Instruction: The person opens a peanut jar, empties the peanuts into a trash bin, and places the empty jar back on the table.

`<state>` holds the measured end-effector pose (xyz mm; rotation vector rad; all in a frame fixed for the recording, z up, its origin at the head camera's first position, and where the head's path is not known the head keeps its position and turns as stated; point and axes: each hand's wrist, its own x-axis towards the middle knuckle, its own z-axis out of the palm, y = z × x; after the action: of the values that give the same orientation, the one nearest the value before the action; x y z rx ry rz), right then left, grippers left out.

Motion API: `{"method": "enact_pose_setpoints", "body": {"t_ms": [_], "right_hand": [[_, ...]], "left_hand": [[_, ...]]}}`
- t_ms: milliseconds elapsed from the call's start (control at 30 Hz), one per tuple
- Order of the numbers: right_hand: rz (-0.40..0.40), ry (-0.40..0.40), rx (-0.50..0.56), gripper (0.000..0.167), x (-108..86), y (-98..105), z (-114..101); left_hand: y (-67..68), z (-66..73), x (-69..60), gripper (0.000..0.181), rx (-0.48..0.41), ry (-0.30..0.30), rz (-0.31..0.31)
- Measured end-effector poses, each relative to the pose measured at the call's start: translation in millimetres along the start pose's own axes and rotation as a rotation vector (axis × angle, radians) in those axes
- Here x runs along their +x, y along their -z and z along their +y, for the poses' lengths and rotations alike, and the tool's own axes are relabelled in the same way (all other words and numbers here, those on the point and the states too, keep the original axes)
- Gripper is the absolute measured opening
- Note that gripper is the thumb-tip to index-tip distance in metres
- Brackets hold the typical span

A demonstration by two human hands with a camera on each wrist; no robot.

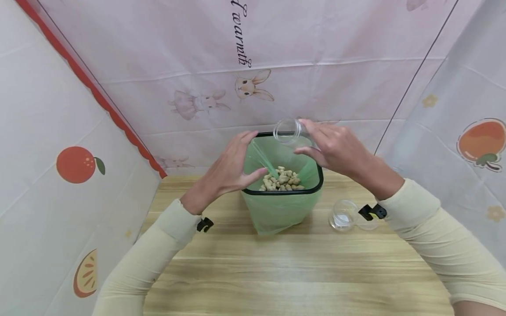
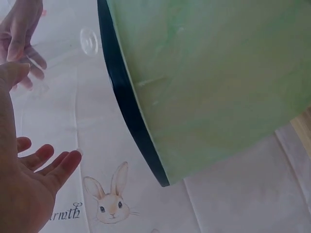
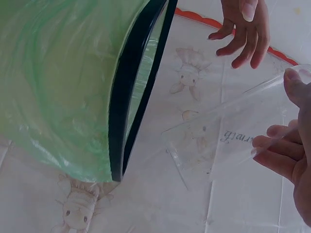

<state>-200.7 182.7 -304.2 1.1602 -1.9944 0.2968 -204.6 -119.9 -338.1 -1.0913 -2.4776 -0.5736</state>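
A bin point(image 1: 282, 206) lined with a thin green plastic bag and topped by a black rim point(image 1: 283, 192) stands on the table. Unshelled peanuts point(image 1: 282, 180) lie inside it. Above the bin's back right part, my right hand point(image 1: 336, 147) grips a clear plastic jar point(image 1: 287, 131) between thumb and fingers. The jar is tilted, its mouth toward the left, and looks see-through with nothing inside. My left hand point(image 1: 237, 160) is by the bin's left rim, thumb and fingers spread, holding nothing; in the left wrist view its fingers point(image 2: 58, 170) are loosely bent.
Right of the bin, a second clear jar point(image 1: 341, 215) stands on the wooden table point(image 1: 292, 272), with a clear round lid point(image 1: 367, 224) beside it, partly under my right wrist. Printed cloth walls point(image 1: 316, 87) rise behind and at both sides.
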Motion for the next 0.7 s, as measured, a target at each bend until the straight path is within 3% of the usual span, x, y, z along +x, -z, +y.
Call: {"method": "enact_pose_setpoints", "body": {"t_ms": [367,700], "right_hand": [[-0.006,0.005,0.102,0.065,9.2,-4.8,-11.8],[0.043,0.001,0.156,0.064,10.4,-11.1,-17.4]], "left_hand": [[-0.8,9.5,9.4,0.089,-0.06,-0.094,0.063],[-4.5,21.2,19.3,0.086,-0.132,-0.178,0.134]]}}
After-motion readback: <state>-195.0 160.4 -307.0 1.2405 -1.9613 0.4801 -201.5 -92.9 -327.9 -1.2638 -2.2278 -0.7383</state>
